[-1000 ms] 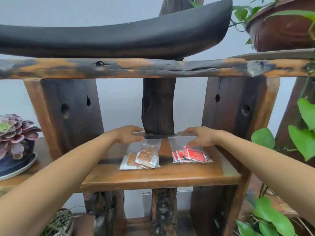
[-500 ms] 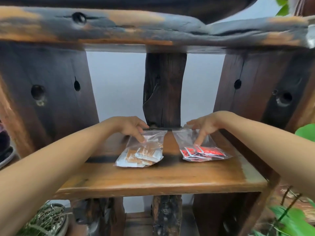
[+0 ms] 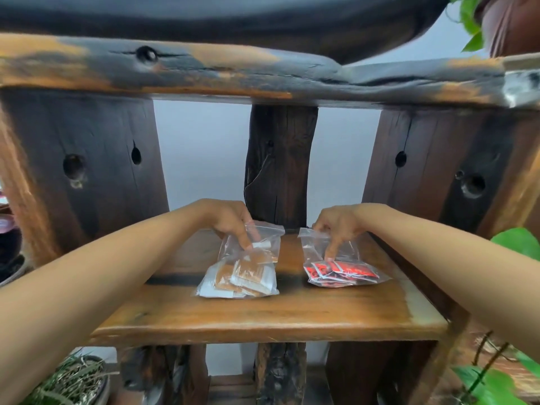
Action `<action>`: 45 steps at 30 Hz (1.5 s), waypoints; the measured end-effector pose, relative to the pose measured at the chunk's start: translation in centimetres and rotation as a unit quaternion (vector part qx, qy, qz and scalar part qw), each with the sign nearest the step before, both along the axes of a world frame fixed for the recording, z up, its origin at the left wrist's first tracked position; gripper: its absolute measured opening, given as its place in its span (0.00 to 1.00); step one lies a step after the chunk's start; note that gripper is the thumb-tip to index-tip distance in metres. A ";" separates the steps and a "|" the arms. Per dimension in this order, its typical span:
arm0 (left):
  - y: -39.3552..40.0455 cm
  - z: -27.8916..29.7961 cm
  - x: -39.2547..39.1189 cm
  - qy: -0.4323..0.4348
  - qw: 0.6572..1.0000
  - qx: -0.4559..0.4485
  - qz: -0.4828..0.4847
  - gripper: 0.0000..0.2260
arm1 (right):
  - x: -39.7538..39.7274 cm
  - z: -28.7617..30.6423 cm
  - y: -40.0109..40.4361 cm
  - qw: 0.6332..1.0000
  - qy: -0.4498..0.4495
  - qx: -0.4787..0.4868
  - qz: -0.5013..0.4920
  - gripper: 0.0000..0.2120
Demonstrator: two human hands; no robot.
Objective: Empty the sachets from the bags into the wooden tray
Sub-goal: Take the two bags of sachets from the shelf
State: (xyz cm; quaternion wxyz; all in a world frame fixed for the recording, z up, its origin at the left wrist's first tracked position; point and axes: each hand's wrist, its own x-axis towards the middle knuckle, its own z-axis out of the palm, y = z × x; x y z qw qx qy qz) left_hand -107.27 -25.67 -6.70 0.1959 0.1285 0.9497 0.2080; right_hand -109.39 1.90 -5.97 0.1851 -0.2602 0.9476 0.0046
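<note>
1. Surface: I am working at a rustic wooden shelf (image 3: 263,317), its board orange-brown with a dark charred band across the middle. Dark upright posts stand behind it and a scorched crossbeam (image 3: 263,74) runs overhead.
2. Room: a pale wall shows between the posts. Green leaves (image 3: 517,244) hang at the right edge, and a potted grass-like plant (image 3: 67,381) sits at lower left.
3. My left hand (image 3: 230,220) is pinched on the top edge of the left bag (image 3: 242,270), a clear bag holding brown and white sachets. Its lower part rests on the shelf.
4. My right hand (image 3: 336,226) is pinched on the top edge of the right bag (image 3: 339,267), which holds red sachets and also rests on the shelf.
5. The two bags lie just beside each other, apart.
6. A dark curved wooden tray (image 3: 233,21) sits on the crossbeam above.
</note>
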 end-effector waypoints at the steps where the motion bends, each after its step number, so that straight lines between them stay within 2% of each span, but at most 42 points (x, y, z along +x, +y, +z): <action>1: 0.1 0.6 0.4 -0.006 1.000 -0.005 0.001 0.08 | 0.4 -0.1 0.2 1.000 0.008 -0.005 0.009 0.18; 3: 0.1 1.8 1.2 -0.016 1.000 -0.007 0.010 0.08 | 1.5 -0.1 0.6 0.999 0.033 -0.014 0.014 0.16; 5: 0.0 3.2 2.2 -0.026 0.999 0.007 0.024 0.14 | 2.9 0.4 1.1 0.999 0.046 -0.026 0.014 0.17; 7: -0.2 4.5 3.4 -0.024 0.999 0.019 0.032 0.21 | 4.4 1.4 1.7 0.998 0.029 -0.058 0.007 0.15; 10: -0.3 6.3 5.3 -0.025 0.998 0.040 0.042 0.24 | 6.6 3.5 2.4 0.996 0.005 -0.088 -0.015 0.14; 15: 0.1 8.2 8.5 0.000 0.995 0.062 0.075 0.26 | 10.4 6.6 2.7 0.992 0.037 -0.085 -0.086 0.24; 17: 0.2 8.8 9.7 0.023 0.995 0.051 0.081 0.26 | 12.0 7.6 2.9 0.990 0.036 -0.090 -0.106 0.23; 21: -0.1 9.9 11.8 0.038 0.994 0.059 0.087 0.34 | 14.6 9.4 3.6 0.990 0.029 -0.087 -0.112 0.24; 25: 0.2 11.1 14.7 0.045 0.993 0.085 0.067 0.23 | 17.0 10.5 4.8 0.986 0.010 -0.117 -0.117 0.24; 31: 0.2 11.8 17.8 0.036 0.984 0.171 0.042 0.17 | 21.1 10.8 6.3 0.954 -0.067 -0.254 -0.144 0.19; 37: 1.1 10.5 21.3 0.027 0.973 0.230 0.013 0.16 | 25.6 9.1 6.7 0.919 -0.107 -0.332 -0.182 0.20; 41: 1.7 8.5 24.2 -0.033 0.953 0.302 -0.017 0.17 | 29.4 7.3 6.3 0.893 -0.122 -0.376 -0.214 0.20; 45: 2.1 6.2 26.5 -0.040 0.946 0.319 -0.049 0.16 | 33.0 5.2 5.9 0.860 -0.127 -0.421 -0.260 0.21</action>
